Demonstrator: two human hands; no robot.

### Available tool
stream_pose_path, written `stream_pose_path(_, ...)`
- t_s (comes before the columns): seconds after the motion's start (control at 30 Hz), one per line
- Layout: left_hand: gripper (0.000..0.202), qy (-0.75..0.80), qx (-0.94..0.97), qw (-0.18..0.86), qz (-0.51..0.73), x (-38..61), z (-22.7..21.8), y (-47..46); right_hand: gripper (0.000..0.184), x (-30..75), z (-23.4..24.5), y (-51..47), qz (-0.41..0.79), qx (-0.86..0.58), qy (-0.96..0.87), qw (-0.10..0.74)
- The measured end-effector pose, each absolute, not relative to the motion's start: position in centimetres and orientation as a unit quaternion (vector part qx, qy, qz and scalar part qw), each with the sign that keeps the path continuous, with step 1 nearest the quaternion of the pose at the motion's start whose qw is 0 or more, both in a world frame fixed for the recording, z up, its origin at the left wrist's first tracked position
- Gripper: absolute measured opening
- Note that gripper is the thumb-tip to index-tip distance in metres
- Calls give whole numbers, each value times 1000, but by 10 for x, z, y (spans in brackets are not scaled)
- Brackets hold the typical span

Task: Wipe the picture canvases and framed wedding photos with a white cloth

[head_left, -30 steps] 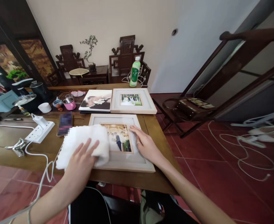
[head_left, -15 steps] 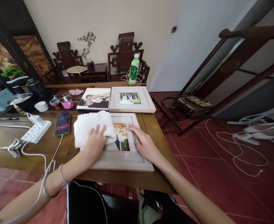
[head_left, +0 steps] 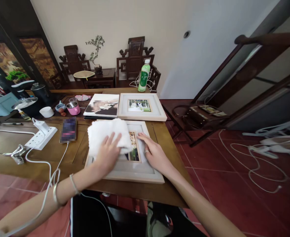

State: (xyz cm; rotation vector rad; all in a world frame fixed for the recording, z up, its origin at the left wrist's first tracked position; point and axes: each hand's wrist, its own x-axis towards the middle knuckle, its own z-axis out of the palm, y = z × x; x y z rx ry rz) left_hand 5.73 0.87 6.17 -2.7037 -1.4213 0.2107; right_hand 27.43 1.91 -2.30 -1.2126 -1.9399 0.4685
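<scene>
My left hand (head_left: pixel 109 151) lies flat with spread fingers on a folded white towel (head_left: pixel 99 131). The towel rests on a pale wooden picture frame (head_left: pixel 135 176) and covers the left part of the photo (head_left: pixel 134 149) inside it. My right hand (head_left: pixel 153 153) is open against the right side of the same frame, its fingertips near the photo's upper right corner. Just beyond lie a second framed picture (head_left: pixel 157 112) and a white-edged photo panel (head_left: pixel 103 103).
A power strip (head_left: pixel 41 138), a phone (head_left: pixel 68 130) and white cables lie to the left. Behind them are a pink cup (head_left: pixel 73 108) and a white bowl (head_left: pixel 46 112). A green bottle (head_left: pixel 143 77) stands at the far edge of the wooden table (head_left: pixel 174 164).
My left hand and the towel have slid right across the frame, covering more of the photo. My right hand stays in place on the frame. The view has shifted slightly.
</scene>
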Motion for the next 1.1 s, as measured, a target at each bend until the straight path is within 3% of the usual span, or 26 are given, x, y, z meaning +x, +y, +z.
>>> stream_pose_path(0.13, 54, -469, -880, 71, 27, 52, 55, 57, 62, 274, -24, 18, 187, -478, -762, 394)
stream_pose_path(0.23, 57, -456, -886, 54, 62, 53, 64, 61, 61, 273, -25, 18, 184, -479, -758, 402)
stream_pose_path(0.47, 43, -367, -905, -62, 206, 71, 105, -29, 60, 272, -23, 19, 190, -487, -753, 399)
stream_pose_path(0.7, 41, -338, -922, -90, 165, 77, 107, -50, 62, 273, -22, 18, 204, -483, -750, 403)
stream_pose_path(0.93, 56, -406, -907, 9, 109, 72, 77, 53, 69, 276, -24, 19, 209, -463, -752, 420)
stream_pose_path(1.1, 52, -397, -910, 35, 118, 78, 71, 53, 65, 276, -22, 19, 211, -460, -758, 411)
